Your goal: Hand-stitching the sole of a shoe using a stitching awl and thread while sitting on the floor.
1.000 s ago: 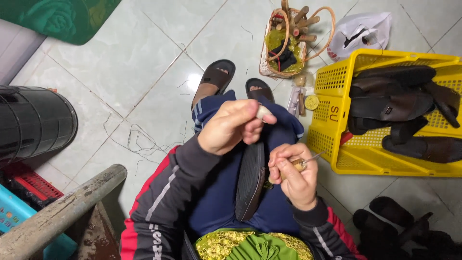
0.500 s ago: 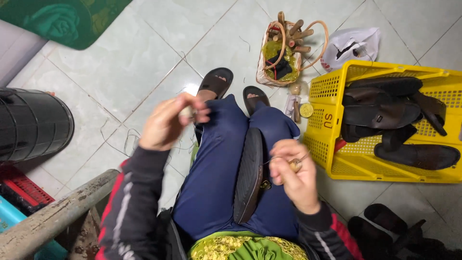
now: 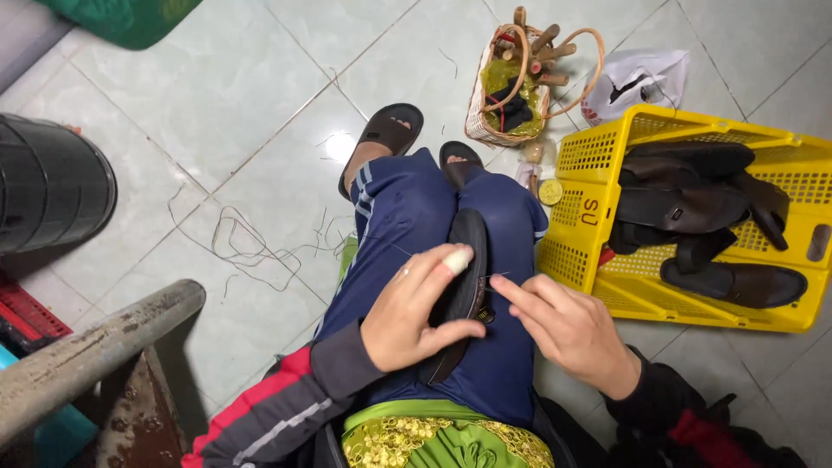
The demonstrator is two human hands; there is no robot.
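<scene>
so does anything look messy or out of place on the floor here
Yes: loose thread lies tangled across the floor tiles left of the person's knees, and sandals sit piled crookedly in the yellow crate.

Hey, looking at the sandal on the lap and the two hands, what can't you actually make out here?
- Head view: much of the dark sandal is hidden under the left hand.
- Head view: whatever the right hand pinches is too small to tell; only a thin thread shows.
- Head view: the wicker basket contents are a jumble, too small to identify.
- Head view: the black drum is cut off by the left edge.
</scene>
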